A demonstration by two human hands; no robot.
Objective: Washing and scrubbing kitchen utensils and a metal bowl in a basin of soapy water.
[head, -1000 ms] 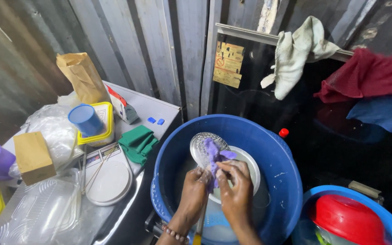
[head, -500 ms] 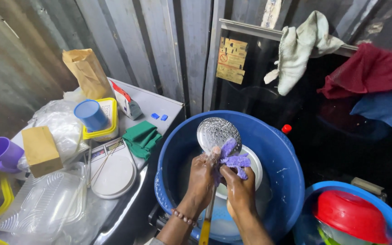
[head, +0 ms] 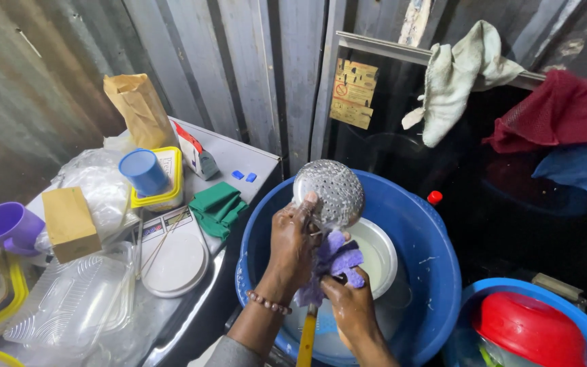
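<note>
My left hand (head: 293, 241) grips a round perforated metal skimmer (head: 329, 191) by the neck below its head, holding it upright over a large blue basin (head: 429, 245). The skimmer's yellow handle (head: 306, 340) points down toward me. My right hand (head: 351, 306) is closed on a purple sponge cloth (head: 331, 261) pressed against the skimmer just under the head. A white bowl (head: 378, 255) sits in the soapy water inside the basin, behind my hands.
On the grey surface to the left are a green cloth (head: 217, 207), a white lid (head: 174, 261), a blue cup (head: 143, 171) on a yellow-rimmed tub, a purple mug (head: 5, 224), a paper bag (head: 137, 109) and clear plastic trays. A second blue basin with a red bowl (head: 528, 329) is at lower right.
The skimmer has been raised and tilted more upright. The purple sponge cloth has slid from its head down toward the neck.
</note>
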